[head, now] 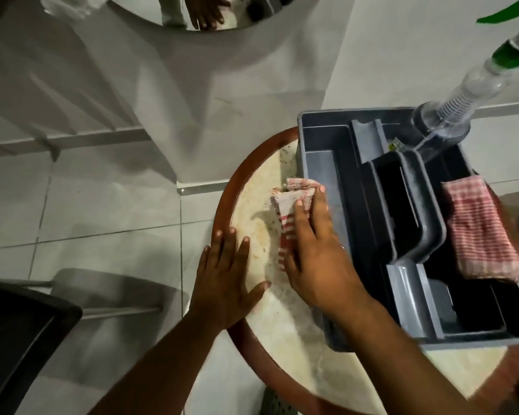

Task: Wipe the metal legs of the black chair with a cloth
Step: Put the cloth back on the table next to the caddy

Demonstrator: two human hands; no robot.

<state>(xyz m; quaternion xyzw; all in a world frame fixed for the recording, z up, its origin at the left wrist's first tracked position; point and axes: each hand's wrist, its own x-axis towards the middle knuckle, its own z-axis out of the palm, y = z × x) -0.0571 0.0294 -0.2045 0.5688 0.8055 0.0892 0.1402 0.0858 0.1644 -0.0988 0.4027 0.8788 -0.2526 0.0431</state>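
A red-and-white checked cloth [288, 202] lies folded on the round table [252, 205], beside the grey caddy. My right hand [315, 259] rests on top of it, fingers pressing it down. My left hand [225, 280] lies flat and spread on the tabletop near the brown rim, holding nothing. The black chair [15, 333] shows at the lower left, and one of its metal legs [120, 313] runs along the floor toward the table.
A grey plastic caddy [408, 235] with a centre handle stands on the table. A second checked cloth [483, 232] drapes over its right side, and a clear spray bottle [474, 88] with green trim stands in its far corner. White tiled floor lies to the left.
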